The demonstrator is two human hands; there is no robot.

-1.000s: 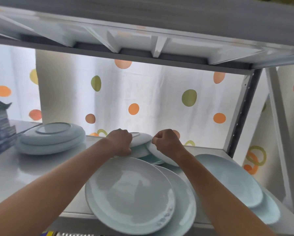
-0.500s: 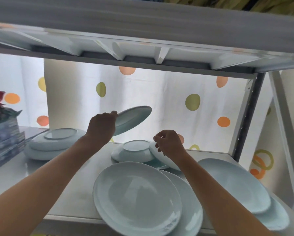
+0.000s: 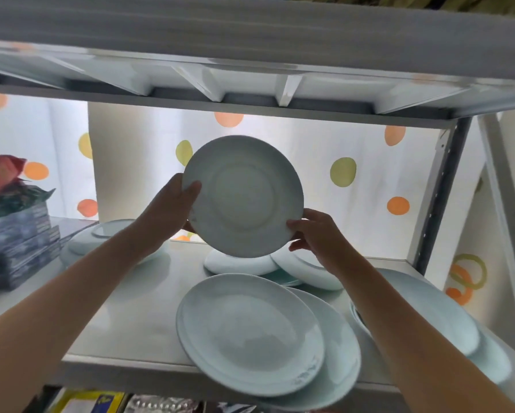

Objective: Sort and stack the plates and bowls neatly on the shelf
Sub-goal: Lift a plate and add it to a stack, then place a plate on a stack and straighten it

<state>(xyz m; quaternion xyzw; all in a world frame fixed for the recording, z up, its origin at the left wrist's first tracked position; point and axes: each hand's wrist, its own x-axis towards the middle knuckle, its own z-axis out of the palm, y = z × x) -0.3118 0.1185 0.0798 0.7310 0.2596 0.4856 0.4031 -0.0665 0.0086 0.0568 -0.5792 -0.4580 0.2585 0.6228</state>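
Note:
A pale blue small plate [image 3: 244, 195] is held up on edge above the shelf [image 3: 149, 308], its face turned toward me. My left hand [image 3: 172, 213] grips its left rim, thumb on the face. My right hand [image 3: 316, 234] pinches its lower right rim. Below it lie upturned small dishes [image 3: 238, 263] and a tilted one [image 3: 313, 272]. Two large plates [image 3: 250, 332] overlap at the shelf's front edge. A stack of upturned plates [image 3: 83, 242] sits at the back left, partly hidden by my left arm.
More large plates [image 3: 447, 317] lie at the right, by the shelf's upright post [image 3: 441, 192]. A stack of dark boxes [image 3: 14, 245] with wrapped packets stands at the left. The upper shelf [image 3: 250, 55] hangs close overhead. A dotted curtain [image 3: 342, 171] hangs behind.
My left hand lifted the small plate off the pile and turned it upright. My right hand left the tilted dish and took hold of the raised plate's lower rim.

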